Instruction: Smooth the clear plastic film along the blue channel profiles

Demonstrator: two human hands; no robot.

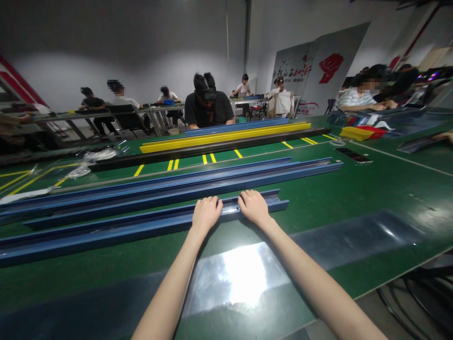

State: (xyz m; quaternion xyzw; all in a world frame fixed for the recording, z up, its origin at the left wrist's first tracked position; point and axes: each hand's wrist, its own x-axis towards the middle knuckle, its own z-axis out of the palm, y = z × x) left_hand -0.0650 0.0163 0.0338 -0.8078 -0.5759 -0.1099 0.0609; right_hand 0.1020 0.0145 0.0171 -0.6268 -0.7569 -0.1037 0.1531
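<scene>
My left hand (pixel 206 212) and my right hand (pixel 254 206) are both closed over a long blue channel strip (pixel 116 232) with raised side walls. They sit a short way apart near its right end, knuckles up, and the fingertips are hidden inside the channel. Between the hands the strip's inner face looks shiny. Just beyond it lie more blue channel strips (pixel 198 186), roughly parallel. Under my forearms a clear, glossy plastic sheet (pixel 339 241) stretches along the near side of the green table (pixel 375 196), reflecting a bright light.
Farther back are a yellow strip (pixel 226 137), a black strip (pixel 212 150) and yellow tape marks. A phone (pixel 354 155) lies at right, near yellow and red trays (pixel 357 133). Crumpled clear plastic (pixel 95 156) sits at left. A person (pixel 208 104) sits opposite; others work behind.
</scene>
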